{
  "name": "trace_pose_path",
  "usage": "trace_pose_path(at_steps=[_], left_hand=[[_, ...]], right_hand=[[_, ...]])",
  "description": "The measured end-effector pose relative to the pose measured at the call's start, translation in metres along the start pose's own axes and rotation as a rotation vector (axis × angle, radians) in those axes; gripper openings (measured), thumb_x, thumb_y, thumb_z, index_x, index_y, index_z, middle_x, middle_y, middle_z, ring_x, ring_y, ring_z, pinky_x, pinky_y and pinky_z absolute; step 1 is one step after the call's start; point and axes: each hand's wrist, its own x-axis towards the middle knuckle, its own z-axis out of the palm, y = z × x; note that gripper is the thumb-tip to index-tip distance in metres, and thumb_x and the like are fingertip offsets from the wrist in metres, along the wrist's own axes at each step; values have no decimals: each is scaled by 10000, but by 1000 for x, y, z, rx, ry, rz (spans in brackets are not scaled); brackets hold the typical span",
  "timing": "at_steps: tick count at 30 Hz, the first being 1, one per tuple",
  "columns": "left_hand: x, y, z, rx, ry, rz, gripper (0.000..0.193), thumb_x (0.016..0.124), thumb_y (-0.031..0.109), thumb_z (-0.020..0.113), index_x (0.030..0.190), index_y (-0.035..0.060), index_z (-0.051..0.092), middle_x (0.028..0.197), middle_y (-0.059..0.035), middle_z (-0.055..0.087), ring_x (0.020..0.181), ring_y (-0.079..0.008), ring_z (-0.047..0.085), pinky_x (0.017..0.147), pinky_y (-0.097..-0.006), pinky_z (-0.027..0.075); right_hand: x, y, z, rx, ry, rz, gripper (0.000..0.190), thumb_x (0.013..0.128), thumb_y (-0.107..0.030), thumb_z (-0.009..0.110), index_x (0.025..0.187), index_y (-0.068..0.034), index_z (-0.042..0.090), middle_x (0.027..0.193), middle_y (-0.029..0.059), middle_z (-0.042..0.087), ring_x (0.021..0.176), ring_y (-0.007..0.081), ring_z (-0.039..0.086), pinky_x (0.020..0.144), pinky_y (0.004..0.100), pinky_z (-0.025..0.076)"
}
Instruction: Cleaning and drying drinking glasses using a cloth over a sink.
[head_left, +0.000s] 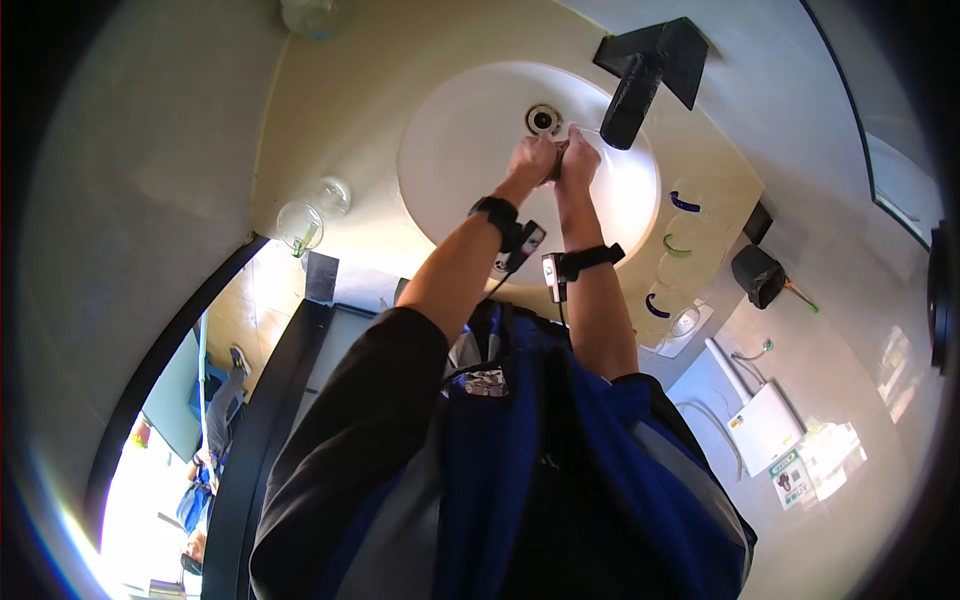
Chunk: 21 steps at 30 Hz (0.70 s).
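Note:
Both of my hands are over the white round washbasin (450, 172), just below its drain (543, 120). My left hand (532, 159) is curled in a fist, close beside my right hand (580, 159), which is also closed. Pressed between them is a small dark brownish item (557, 162), mostly covered by my fingers; what it is cannot be made out. A black faucet (630, 105) reaches over the basin's right side, its spout end near my right hand. A thin pale streak, perhaps water, runs between spout and hand.
Several clear glass mugs with coloured handles (677, 246) line the counter's right edge. More glassware (301, 225) stands at the left. A black bin or holder (757, 276) and a white wall unit (766, 426) are at the right. Another person (196, 502) is beyond the doorway.

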Motion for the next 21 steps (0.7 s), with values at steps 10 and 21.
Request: trace_pose_path(at_steps=[10,21], left_hand=[[-62,0,-43,-1156,-606,-187,356,825,417,359,795,101,520,743,-54,566,683,-189,529,607,-339,445],[-60,-15,-1,-1017,-320,-152,311,832,289,308,847,62,521,787,-94,556,720,-225,532,614,-346,439]], right_hand=[[-83,-35,-39,-548,-241,-1385,136,730,-167,532,708,-33,514,688,123,534,626,301,520,606,380,421],[-89,-8,-37,-136,112,-589,237,787,-192,465,671,-1,544,617,199,535,582,366,521,523,397,403]])
